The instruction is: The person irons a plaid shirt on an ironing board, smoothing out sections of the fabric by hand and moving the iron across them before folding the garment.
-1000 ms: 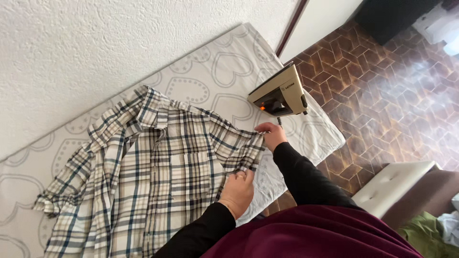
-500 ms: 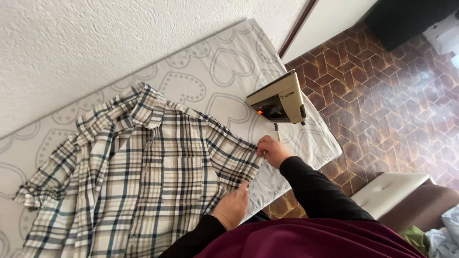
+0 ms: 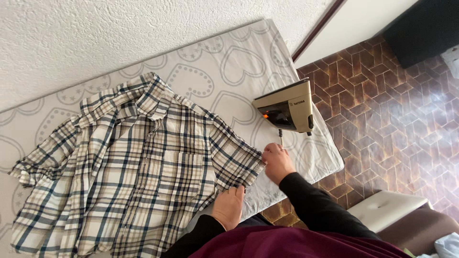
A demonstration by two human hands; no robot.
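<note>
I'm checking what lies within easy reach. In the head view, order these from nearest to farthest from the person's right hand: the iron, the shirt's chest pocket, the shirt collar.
From the right hand:
1. The iron, standing just beyond it on the board's end.
2. The chest pocket, to its left on the shirt front.
3. The shirt collar, farthest, up-left near the wall.

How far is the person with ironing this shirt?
Done: the plaid shirt lies spread, front up, on the heart-patterned board cover. In hand: the right hand pinches the short sleeve's hem while the left hand rests at the sleeve's lower edge. Left: the iron stands untouched on the board's end, so pressing has apparently not begun here.
</note>
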